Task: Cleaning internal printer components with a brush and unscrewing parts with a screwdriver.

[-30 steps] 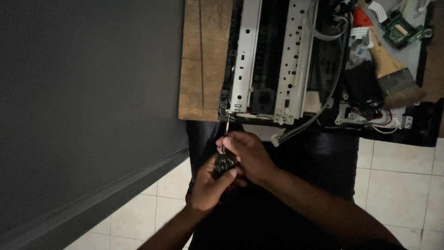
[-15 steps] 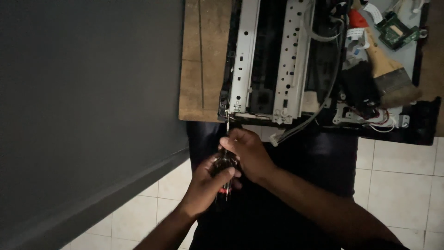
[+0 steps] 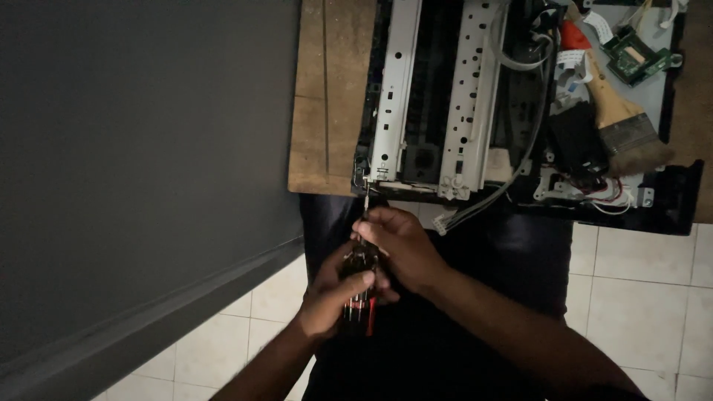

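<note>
Both hands, left hand (image 3: 334, 297) and right hand (image 3: 401, 245), are gripping a screwdriver (image 3: 362, 286), its tip touching the metal frame (image 3: 394, 96) on the wooden counter (image 3: 323, 111).

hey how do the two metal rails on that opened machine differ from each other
The left rail is narrower with few holes; the right rail is wider and dotted with many small holes. The screwdriver, held by the left hand and right hand, meets the left rail's near end; nothing touches the right rail. Both are pale metal, running parallel.
</note>
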